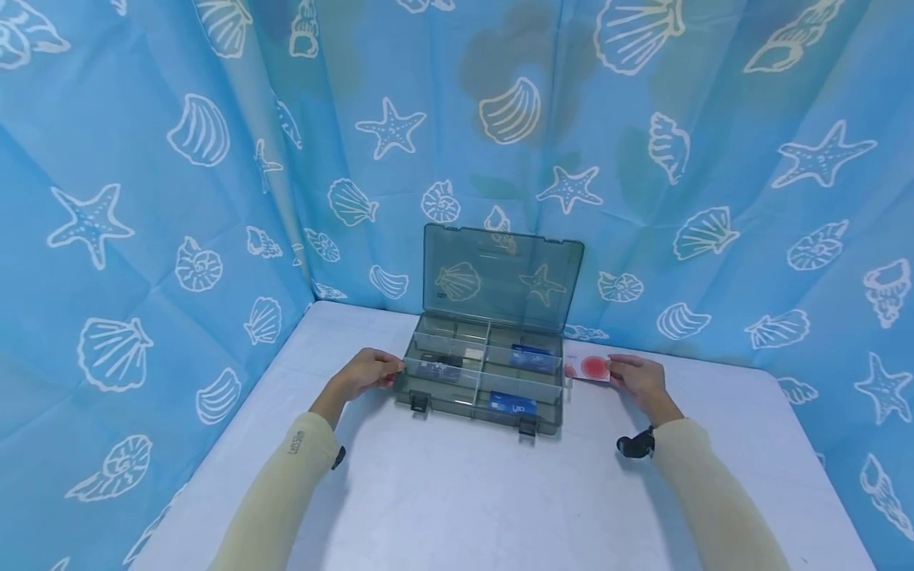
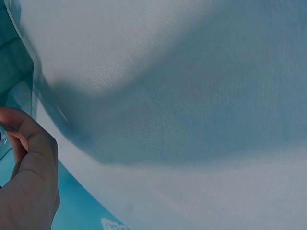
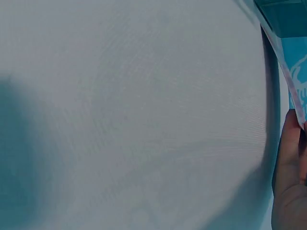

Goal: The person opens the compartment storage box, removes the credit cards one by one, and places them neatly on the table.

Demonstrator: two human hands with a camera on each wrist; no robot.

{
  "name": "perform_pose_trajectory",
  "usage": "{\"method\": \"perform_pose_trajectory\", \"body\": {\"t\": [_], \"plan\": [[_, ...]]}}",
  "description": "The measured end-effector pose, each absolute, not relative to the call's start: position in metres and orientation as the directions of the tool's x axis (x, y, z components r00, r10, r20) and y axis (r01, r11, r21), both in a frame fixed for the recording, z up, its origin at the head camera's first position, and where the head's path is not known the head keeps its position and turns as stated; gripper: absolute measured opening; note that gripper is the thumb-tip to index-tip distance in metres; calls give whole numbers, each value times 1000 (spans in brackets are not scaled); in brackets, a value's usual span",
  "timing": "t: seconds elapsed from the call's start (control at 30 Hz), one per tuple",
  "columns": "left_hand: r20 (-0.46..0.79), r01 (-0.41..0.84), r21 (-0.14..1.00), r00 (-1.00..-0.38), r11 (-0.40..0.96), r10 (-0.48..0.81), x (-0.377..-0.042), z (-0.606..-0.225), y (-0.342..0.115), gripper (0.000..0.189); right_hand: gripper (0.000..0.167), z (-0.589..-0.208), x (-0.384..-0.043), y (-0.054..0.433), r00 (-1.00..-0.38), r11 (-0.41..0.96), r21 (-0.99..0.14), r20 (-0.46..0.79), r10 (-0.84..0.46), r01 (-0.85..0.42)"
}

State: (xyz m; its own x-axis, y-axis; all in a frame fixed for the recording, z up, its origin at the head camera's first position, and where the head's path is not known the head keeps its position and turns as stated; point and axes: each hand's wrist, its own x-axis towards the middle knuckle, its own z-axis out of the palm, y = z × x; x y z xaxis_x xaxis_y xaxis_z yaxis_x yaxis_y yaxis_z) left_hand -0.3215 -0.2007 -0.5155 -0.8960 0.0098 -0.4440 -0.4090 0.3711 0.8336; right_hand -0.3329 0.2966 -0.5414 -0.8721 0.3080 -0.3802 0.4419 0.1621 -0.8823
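Box (image 1: 457, 406) toward the back of the white table (image 1: 428, 507), with see-through grey lid (image 1: 471, 246) raised in front of the shell-print curtain (image 1: 400, 71) and two dark latches (image 1: 420, 402) along the front. Inside, among clear dividers: a blue card (image 1: 512, 404) near the front right, another blue card (image 1: 531, 358) further back on the same side, something dark (image 1: 450, 362) on the left, too unclear to name. At the box's left side, left grip (image 1: 367, 371) with bent fingers; cannot tell whether pinching the wall or merely touching. Just beside the box on the right, a white card (image 1: 593, 368) with a red disc, pinched in the right grip (image 1: 638, 377), closed down to card thickness between thumb and fingers. On both arms, pale sleeves (image 1: 286, 484); at the right wrist, a black device (image 1: 634, 444)
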Motion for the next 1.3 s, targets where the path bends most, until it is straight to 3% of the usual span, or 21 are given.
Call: {"method": "perform_pose_trajectory", "body": {"t": [0.73, 1.17, 1.3], "plan": [[-441, -401, 847, -897, 350, 40, -323, -516, -199, 28, 44, -540, -341, 300, -870, 291, -848, -328, 369, 444], [-443, -405, 839, -896, 364, 26, -321, -516, -202, 29, 43, -543, -342, 297, -861, 285, -849, -318, 396, 445], [-445, -406, 837, -895, 367, 26, -320, -517, -203, 30, 40, -541, -337, 294, -882, 393, -841, -189, 431, 372]]}}
